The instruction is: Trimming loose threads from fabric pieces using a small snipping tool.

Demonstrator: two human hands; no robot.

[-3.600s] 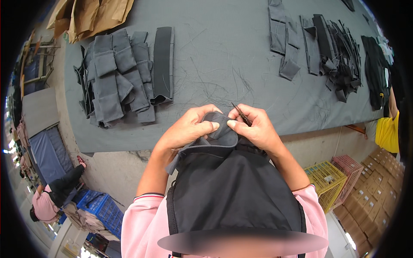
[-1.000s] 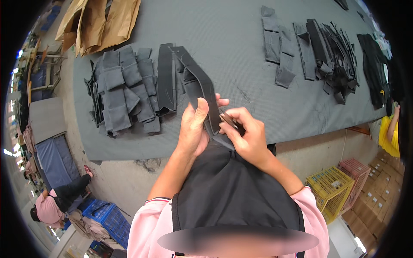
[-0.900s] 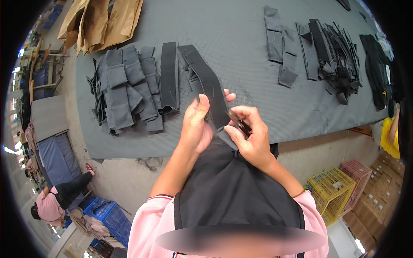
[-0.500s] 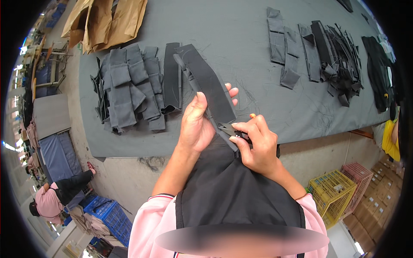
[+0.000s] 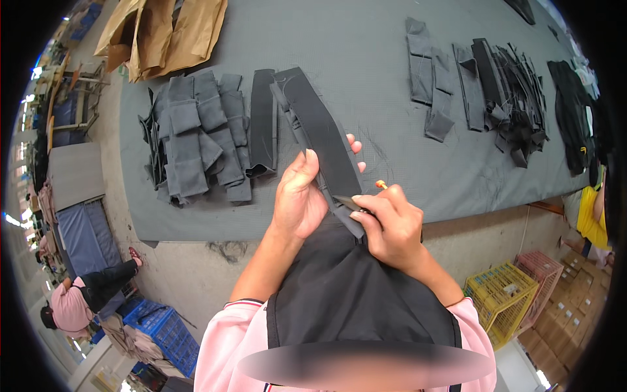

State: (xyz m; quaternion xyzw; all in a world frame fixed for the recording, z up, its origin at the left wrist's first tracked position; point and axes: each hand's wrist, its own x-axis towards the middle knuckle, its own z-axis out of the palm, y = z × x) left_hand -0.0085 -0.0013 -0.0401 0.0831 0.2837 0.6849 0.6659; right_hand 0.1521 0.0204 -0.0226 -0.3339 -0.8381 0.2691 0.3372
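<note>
My left hand (image 5: 297, 199) grips a folded dark grey fabric strip (image 5: 320, 130), its thumb on the near long edge and its fingertips showing past the far one. The strip slants up and away over the table edge. At its lower end, my right hand (image 5: 397, 225) is closed round a pair of thread snips (image 5: 349, 202). The blades touch or nearly touch the strip's seam edge; most of the handle is hidden in my fingers. A small orange-yellow bit (image 5: 381, 185) shows just above that hand. Another dark strip (image 5: 262, 124) lies to the left of the held one.
A heap of grey fabric pieces (image 5: 192, 130) covers the table's left part, below brown paper (image 5: 176, 39). More strips (image 5: 516, 104) and loose threads lie on the right of the grey tabletop (image 5: 366, 59). Yellow crate (image 5: 501, 291) and blue crate (image 5: 166, 333) stand on the floor.
The snips' blades, spread apart before, now look closed together at the strip's lower edge. Both hands stay in nearly the same place, and the strip has barely shifted.
</note>
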